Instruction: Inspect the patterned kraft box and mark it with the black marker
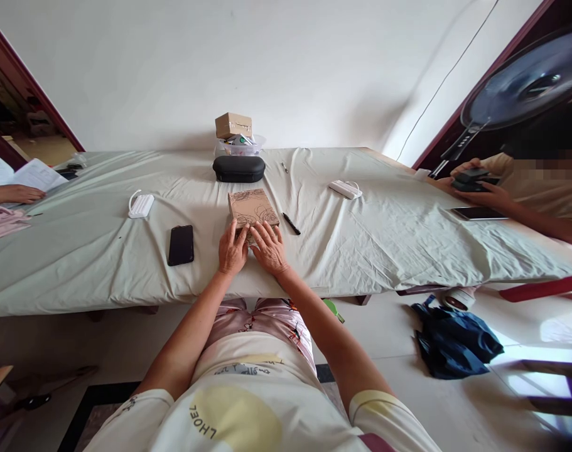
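Observation:
A flat brown cardboard box (pixel 252 204) with black scribbled lines on its top lies on the cloth in front of me. Both my hands rest at its near edge, thumbs close together. My left hand (pixel 232 248) lies on the near left corner, fingers stretched forward. Over the near right part, my right hand (pixel 269 247) is spread flat on the box. Neither hand is wrapped round anything. A black pen (pixel 291 223) lies just right of the box, and a black phone (pixel 181 245) lies to the left of my left hand.
Behind the box sit a black zip case (pixel 238 169) and a plastic tub (pixel 241 148) topped by a small carton (pixel 233 125). White power strips (pixel 142 206) (pixel 346 189) lie left and right. People's hands show at both table ends; a fan (pixel 525 85) stands right.

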Available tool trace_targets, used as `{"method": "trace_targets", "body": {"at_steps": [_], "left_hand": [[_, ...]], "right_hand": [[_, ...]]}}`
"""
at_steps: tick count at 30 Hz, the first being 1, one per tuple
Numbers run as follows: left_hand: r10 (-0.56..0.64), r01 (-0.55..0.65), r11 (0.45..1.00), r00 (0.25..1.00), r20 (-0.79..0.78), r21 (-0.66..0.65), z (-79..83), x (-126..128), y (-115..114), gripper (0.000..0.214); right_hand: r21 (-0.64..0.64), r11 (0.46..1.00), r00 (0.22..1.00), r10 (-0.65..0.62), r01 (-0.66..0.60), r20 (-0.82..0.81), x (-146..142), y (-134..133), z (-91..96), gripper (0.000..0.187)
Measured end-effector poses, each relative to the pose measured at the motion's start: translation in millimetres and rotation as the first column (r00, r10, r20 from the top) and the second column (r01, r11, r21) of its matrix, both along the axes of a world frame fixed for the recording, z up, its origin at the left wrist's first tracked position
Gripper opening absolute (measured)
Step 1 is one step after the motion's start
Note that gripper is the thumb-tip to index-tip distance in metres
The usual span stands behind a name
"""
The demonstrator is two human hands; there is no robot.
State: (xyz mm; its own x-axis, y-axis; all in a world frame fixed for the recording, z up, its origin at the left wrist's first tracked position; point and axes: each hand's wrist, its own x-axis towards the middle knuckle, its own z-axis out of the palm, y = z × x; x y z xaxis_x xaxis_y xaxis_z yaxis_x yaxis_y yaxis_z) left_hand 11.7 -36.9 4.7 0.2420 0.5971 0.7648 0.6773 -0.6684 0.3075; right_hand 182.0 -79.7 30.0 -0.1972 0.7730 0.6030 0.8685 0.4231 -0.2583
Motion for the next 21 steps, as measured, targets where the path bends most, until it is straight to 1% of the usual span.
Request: {"method": "trace_targets", "body": {"at_steps": [3,7,12,15,17,21], "left_hand": [[-0.017,0.017,1.0,1.0,0.005,-0.012,-0.6,-0.3,0.5,0.052],[-0.023,0.023,1.0,1.0,0.016,-0.014,-0.3,-0.4,-0.1,0.053],[-0.037,0.036,0.999,0.999,-0.01,-0.035,1.7,-1.4,-1.6,0.058],[-0.027,0.026,0.999,0.999,-0.035,-0.041,2.9,-1.9,-2.6,0.062],[-0.022,0.02,0.999,0.999,-0.04,-0.041,3.4,-1.8,-2.9,0.063],[-0.034,0.032,0.997,0.999,-0.02,-0.068,3.0,-0.9,-3.1,0.063]], "right_hand": [[-0.025,1.0,1.0,0.003,-0.003,0.022,-2.8,2.3,0.0,0.054],[-0.015,1.0,1.0,-0.027,0.027,-0.001,0.5,3.7,-1.3,0.052],[0.06,0.983,0.985,-0.169,0.172,-0.043,10.7,3.8,-5.8,0.052],[0.108,0.968,0.973,-0.221,0.227,-0.068,18.2,5.3,-9.9,0.053],[0.146,0.963,0.972,-0.212,0.226,-0.104,22.7,7.4,-12.9,0.053],[0.219,0.96,0.972,-0.131,0.174,-0.197,28.3,12.3,-18.1,0.052]]}}
